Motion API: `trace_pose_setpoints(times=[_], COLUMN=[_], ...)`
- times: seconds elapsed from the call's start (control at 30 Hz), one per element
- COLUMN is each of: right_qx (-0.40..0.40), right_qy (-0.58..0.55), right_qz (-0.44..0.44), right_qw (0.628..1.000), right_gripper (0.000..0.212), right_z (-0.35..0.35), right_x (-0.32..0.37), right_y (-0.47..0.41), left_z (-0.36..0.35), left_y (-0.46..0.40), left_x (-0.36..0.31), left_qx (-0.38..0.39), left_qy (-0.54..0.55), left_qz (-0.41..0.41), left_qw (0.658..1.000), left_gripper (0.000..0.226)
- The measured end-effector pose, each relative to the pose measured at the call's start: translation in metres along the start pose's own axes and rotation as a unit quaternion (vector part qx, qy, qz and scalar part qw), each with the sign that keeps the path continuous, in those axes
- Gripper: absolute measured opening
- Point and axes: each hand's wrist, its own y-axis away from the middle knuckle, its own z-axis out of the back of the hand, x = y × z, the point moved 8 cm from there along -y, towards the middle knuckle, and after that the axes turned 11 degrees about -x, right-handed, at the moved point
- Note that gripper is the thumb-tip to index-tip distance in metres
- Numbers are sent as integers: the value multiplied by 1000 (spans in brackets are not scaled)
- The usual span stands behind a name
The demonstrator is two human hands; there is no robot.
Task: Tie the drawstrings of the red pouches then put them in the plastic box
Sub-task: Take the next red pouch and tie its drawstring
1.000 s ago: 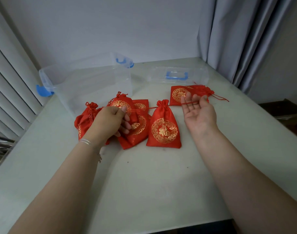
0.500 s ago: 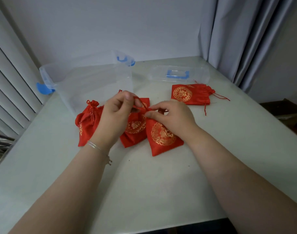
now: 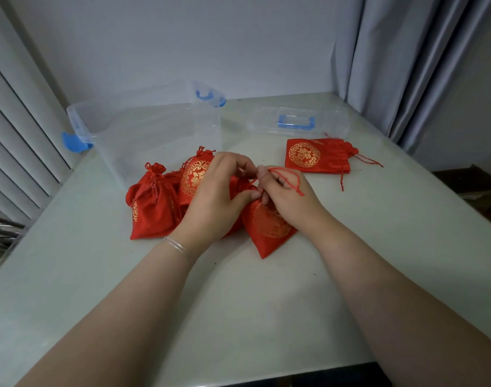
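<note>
Both hands meet at the centre of the frame over the mouth of one red satin pouch with a gold round emblem, which lies on the pale worktop with its bottom corner pointing toward the lower edge. The left hand pinches one end of the thin red drawstring between thumb and curled fingers, while the right hand has the cord looped over its knuckles and its fingers curled down at the pouch neck; the two hands are close together, all but touching. To finish this knot well, I judge it best to keep the neck gathered shut with the right fingers, pass the free end through the loop, and pull both ends evenly outward so the knot seats against the fabric rather than partway along the cord. To the left of centre lie more red pouches with cinched necks, partly hidden by the left hand, so their count is unclear. One flat red pouch with loose strings lies in the upper right, apparently not yet tied. The clear plastic box with blue latches stands open in the upper left with no pouch inside, just behind the pile, and its clear lid with a blue handle rests beyond the flat pouch.
</note>
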Motion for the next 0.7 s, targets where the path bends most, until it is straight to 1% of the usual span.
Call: trace_pose_setpoints(times=[0.07,0.13,0.2,0.23,0.3,0.4,0.43,0.53,0.6,0.7], right_qx=[0,9,24,31,35,30,24,10,16,24], right_qy=[-5,-24,-34,-37,-39,-37,-30,-18,-21,-1], right_qz=[-11,-25,-43,-50,-52,-38,-30,-20,-25,2], right_qw=[1000,999,998,998,997,998,999,1000,999,1000], right_gripper=[45,36,31,32,37,46,44,23,21,23], right_z=[0,-2,-6,-8,-7,-6,-5,-6,-7,-7], right_x=[0,0,-1,-3,-2,2,2,-2,-4,2], right_y=[0,0,1,1,3,4,4,2,3,4], left_z=[0,3,8,9,5,-7,-9,-10,-9,-7], left_y=[0,0,-2,-2,-1,4,5,5,4,3], left_x=[4,3,-5,-10,-17,-16,-13,-8,-6,-8], left_qx=[8,4,-14,-19,-6,26,31,33,34,42], left_qy=[6,9,-3,-2,12,-11,-19,-17,-23,-40], left_qz=[15,24,-5,-21,-26,-22,-14,7,7,-8], left_qw=[1000,1000,1000,1000,1000,999,999,999,999,998], left_gripper=[40,41,42,41,43,55,59,62,60,60])
